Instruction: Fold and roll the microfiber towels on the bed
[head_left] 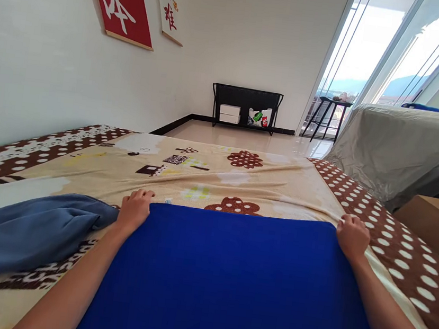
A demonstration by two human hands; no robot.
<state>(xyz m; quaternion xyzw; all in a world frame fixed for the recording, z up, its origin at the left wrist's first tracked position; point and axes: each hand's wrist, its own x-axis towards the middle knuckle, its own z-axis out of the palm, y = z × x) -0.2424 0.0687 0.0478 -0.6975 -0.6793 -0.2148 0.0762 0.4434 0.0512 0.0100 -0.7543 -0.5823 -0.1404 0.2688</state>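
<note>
A bright blue cloth (229, 278) lies flat on a patterned beige and brown blanket (210, 176) that covers a bed. My left hand (134, 208) grips the cloth's far left corner with curled fingers. At the far right corner my right hand (351, 235) is closed on the cloth in the same way. Both forearms run along the cloth's side edges.
A grey-blue garment (23, 231) lies bunched on the blanket to the left. A grey-covered piece of furniture (406, 145) stands on the right, with a brown wooden surface (436, 223) near it. A black rack (246, 108) stands at the far wall. Glass doors (377, 56) are at the right.
</note>
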